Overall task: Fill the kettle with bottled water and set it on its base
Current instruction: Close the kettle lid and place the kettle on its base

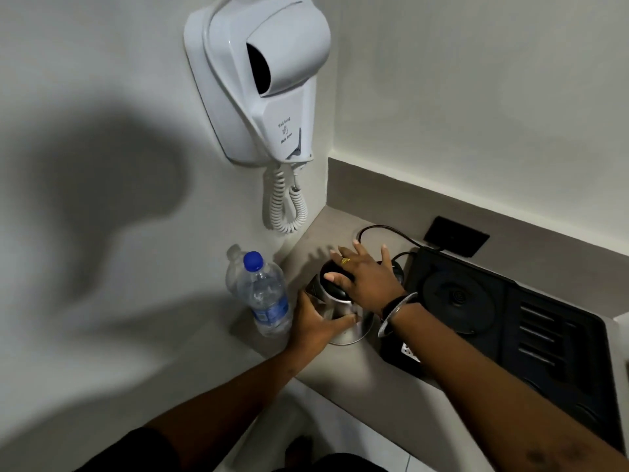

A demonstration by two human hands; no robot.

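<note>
Two bare forearms reach in from the near edge over the surface [357, 376]. The left hand [315, 323] wraps the side of the kettle [335, 313], its grip closed around the steel body with the thumb across the front. The kettle stands upright on the surface near the left wall, well short of the back corner, not on its base. The right hand [366, 279] lies flat on the kettle's black lid [337, 284], fingers spread, grip loose and grasping nothing; a ring [346, 260] shows on one finger and bangles [396, 313] circle the wrist. Just left of the kettle, almost touching the left hand, a bottle [267, 299] stands upright against the left wall with its blue cap [253, 260] on. To the right, a black tray [544, 321] runs toward the right edge, holding the round base [457, 298], which is bare. Farther back, a black cord [384, 230] loops toward a dark socket [456, 236] on the back rim. Above the corner, a white hair dryer [262, 80] hangs on the wall, its coiled cord [286, 206] dangling.
</note>
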